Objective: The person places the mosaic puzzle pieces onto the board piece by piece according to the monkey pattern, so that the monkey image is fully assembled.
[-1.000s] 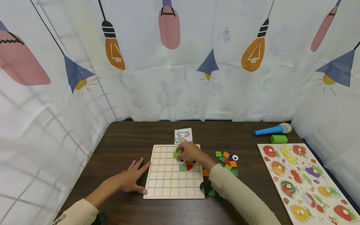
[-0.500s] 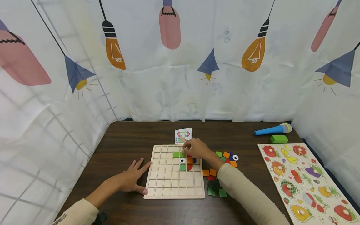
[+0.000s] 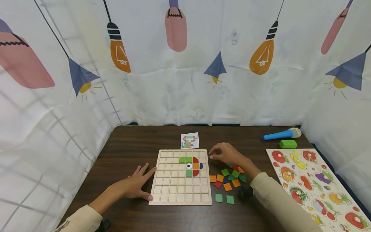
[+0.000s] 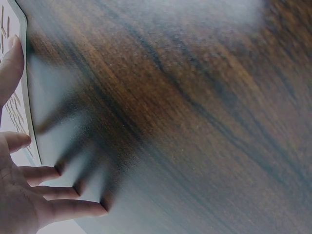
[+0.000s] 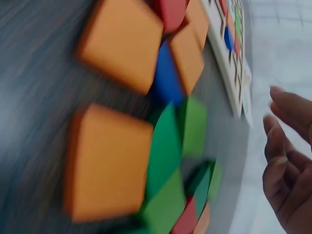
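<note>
A wooden grid board (image 3: 171, 188) lies on the table, with green, red, orange, blue and eye-patterned pieces in its upper right cells. The left hand (image 3: 133, 185) has its fingers spread, with thumb and index finger at the board's left edge; in the left wrist view its other fingertips (image 4: 105, 207) touch the table. The right hand (image 3: 227, 154) is over the table just right of the board, above the back of a pile of loose coloured tiles (image 3: 227, 187). Its fingers (image 5: 278, 141) are loosely bent, and I see nothing between them.
Behind the board lies a printed pattern card (image 3: 189, 140). At the right are a fruit puzzle board (image 3: 314, 183), a green block (image 3: 288, 144) and a blue toy microphone (image 3: 278, 135). A patterned curtain (image 3: 174, 93) hangs behind the dark table (image 3: 136, 138).
After setting a second light green square beside the first, the right hand has moved off the board to the right, over the loose tiles. The left hand stays in place.
</note>
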A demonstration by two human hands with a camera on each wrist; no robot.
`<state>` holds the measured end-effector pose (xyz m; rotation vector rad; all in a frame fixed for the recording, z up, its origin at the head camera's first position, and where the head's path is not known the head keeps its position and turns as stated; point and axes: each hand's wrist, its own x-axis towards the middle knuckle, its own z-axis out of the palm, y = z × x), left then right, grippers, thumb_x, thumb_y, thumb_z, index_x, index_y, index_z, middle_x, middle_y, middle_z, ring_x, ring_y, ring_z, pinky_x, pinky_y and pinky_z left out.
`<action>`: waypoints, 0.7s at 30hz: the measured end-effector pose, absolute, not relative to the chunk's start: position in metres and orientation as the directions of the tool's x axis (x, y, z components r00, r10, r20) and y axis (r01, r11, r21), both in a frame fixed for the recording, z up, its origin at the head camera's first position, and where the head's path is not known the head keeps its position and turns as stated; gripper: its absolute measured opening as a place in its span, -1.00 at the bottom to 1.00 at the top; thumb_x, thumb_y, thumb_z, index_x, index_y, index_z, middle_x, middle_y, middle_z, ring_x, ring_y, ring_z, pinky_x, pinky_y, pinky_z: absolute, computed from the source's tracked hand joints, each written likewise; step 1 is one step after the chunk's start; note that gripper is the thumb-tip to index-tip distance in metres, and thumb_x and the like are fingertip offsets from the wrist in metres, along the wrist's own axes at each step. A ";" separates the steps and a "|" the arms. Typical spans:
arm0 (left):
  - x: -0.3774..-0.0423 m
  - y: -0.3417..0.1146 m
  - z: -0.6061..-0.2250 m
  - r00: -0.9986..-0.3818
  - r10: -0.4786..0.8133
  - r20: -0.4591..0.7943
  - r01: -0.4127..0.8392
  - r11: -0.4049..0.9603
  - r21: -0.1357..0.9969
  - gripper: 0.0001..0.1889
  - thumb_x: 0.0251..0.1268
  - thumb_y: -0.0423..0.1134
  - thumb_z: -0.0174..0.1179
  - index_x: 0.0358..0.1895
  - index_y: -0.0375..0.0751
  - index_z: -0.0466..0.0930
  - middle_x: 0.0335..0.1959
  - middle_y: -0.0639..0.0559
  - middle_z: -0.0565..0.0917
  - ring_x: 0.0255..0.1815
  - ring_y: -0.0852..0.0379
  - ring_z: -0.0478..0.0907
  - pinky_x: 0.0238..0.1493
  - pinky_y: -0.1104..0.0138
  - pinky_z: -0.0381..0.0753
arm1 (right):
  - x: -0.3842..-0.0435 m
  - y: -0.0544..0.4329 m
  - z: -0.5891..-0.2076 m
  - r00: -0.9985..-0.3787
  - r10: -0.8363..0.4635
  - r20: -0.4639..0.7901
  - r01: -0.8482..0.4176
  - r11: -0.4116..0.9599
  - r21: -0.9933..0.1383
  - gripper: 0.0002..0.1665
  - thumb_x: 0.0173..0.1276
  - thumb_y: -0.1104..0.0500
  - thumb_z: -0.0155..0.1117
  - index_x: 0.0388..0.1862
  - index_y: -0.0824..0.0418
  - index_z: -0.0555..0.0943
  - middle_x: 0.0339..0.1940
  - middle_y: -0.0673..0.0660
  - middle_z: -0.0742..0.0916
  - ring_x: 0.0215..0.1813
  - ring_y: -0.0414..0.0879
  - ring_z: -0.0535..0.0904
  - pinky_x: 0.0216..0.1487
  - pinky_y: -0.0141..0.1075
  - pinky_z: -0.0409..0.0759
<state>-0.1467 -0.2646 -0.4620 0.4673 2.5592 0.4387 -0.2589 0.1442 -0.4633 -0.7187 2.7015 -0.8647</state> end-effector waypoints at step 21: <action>-0.145 -0.262 -0.459 -0.817 0.399 -0.417 0.240 0.891 0.385 0.19 0.03 0.27 0.43 0.64 -0.07 -0.07 0.61 -0.46 -0.13 0.53 -0.66 -0.19 0.14 -0.59 0.13 | -0.255 0.206 -0.482 -0.835 -0.550 -0.007 -0.465 0.713 -0.525 -0.72 0.34 0.09 0.43 -0.02 0.16 0.78 -0.12 0.06 0.70 -0.10 -0.07 0.59 -0.05 -0.13 0.59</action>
